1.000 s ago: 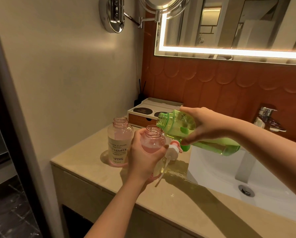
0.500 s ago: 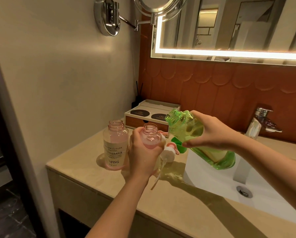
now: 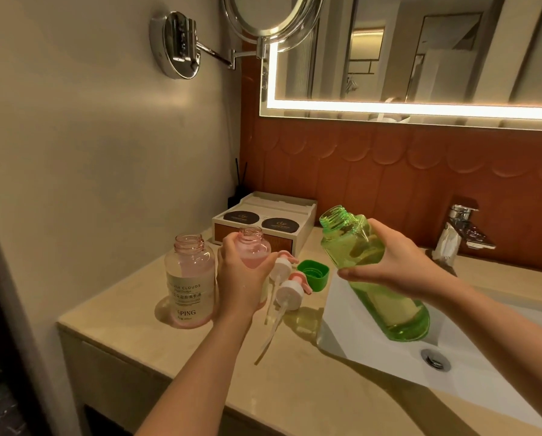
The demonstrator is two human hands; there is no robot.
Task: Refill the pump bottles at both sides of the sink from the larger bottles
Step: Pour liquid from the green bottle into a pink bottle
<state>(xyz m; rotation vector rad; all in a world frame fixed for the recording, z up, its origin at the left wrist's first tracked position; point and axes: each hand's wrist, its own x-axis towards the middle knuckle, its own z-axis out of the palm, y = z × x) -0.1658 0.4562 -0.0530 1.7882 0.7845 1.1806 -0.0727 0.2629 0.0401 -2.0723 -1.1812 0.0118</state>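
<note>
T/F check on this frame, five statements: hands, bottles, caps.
1. The right hand holds the green bottle, whose neck is open. True.
2. The green cap is screwed onto the green bottle. False: it lies on the counter beside the sink.
3. The left hand grips a pink bottle. True.
4. Both pink bottles have their pumps fitted. False: the held one and the labelled pink bottle are open-necked, and two pump heads lie on the counter.
5. The green bottle's mouth is tipped down over a pink bottle. False: it points upward, apart from both.
</note>
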